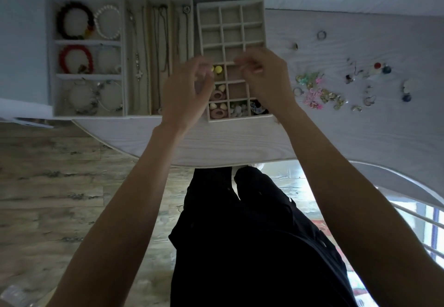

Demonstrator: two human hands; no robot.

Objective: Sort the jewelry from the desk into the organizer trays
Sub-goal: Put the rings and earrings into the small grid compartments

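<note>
Most bracelets and necklaces sit sorted; earrings (322, 92) and rings remain loose on my desk (360, 138). Both hands, left hand (186, 90) and right hand (262, 73), hover over the grid tray (265, 25), fingers pinched; I cannot tell on what.

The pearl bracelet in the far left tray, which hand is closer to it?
Left. The left hand hovers right of the pearl bracelet, over the grid tray's left edge; the right hand is farther right.
</note>
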